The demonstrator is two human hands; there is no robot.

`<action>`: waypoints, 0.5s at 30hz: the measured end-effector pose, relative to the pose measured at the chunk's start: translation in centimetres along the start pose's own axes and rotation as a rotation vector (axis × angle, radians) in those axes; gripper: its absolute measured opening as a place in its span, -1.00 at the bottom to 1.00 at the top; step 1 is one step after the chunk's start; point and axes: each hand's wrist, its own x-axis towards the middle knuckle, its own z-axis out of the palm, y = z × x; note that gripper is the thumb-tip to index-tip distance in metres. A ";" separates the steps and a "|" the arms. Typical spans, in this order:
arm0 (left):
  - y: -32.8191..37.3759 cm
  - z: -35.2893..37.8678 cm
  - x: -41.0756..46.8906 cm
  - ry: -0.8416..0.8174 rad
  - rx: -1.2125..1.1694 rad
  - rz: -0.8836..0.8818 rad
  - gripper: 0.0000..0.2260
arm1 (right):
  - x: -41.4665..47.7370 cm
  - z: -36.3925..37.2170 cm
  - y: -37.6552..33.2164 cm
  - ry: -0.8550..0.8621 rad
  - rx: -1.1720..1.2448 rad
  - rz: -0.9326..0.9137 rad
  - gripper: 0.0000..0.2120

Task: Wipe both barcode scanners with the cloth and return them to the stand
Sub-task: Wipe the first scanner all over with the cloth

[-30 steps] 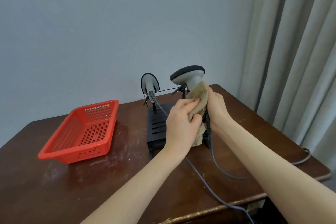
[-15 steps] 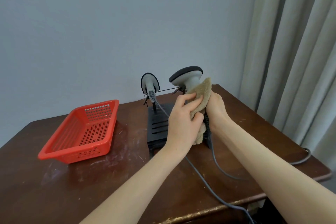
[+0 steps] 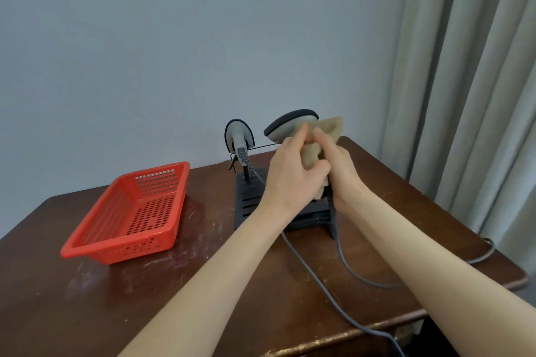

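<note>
One brown table (image 3: 87, 313) fills the lower frame, with one red basket (image 3: 95, 240) at left and one black stand (image 3: 249, 200) at centre. There are two scanners. The hung scanner (image 3: 238, 136) sits on the stand. The raised scanner (image 3: 287, 124) is just to its right, its handle hidden. The right hand (image 3: 342, 165) curls round that handle, and the left hand (image 3: 290, 174) pinches the one cloth (image 3: 330, 124) against it.
</note>
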 end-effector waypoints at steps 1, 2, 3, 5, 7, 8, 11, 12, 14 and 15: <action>0.1 -0.3 -0.2 -0.023 -0.164 -0.047 -0.61 | 0.3 -0.3 -0.1 0.027 0.031 0.043 -0.73; 0.2 -0.6 -0.4 0.007 -0.332 -0.117 -0.63 | 0.4 -0.6 -0.2 0.044 0.059 0.079 -0.74; -0.2 -0.7 -0.6 0.085 -0.450 -0.196 -0.63 | 0.6 -0.7 -0.2 0.052 0.072 0.098 -0.76; -1.0 -0.7 -0.8 0.205 -0.472 -0.319 -0.65 | 0.8 -0.6 -0.3 0.076 0.065 0.103 -0.78; -1.8 -0.2 -1.1 0.144 -0.434 -0.374 -0.70 | 0.9 -0.3 0.0 0.100 0.033 0.094 -0.77; -2.0 0.1 -1.2 0.093 -0.461 -0.390 -0.69 | 0.9 -0.1 0.1 0.101 0.012 0.085 -0.77; -1.4 0.3 -1.2 0.039 -0.651 -0.471 -0.74 | 0.7 0.4 0.4 0.118 -0.049 0.021 -0.80; -1.2 0.3 -1.1 0.019 -0.680 -0.484 -0.76 | 0.5 0.5 0.4 0.129 -0.062 0.000 -0.82; -1.1 0.2 -1.0 -0.027 -0.734 -0.501 -0.78 | 0.3 0.6 0.5 0.141 -0.073 -0.022 -0.86; -1.0 0.2 -1.1 -0.034 -0.769 -0.517 -0.78 | 0.3 0.6 0.6 0.138 -0.081 -0.022 -0.86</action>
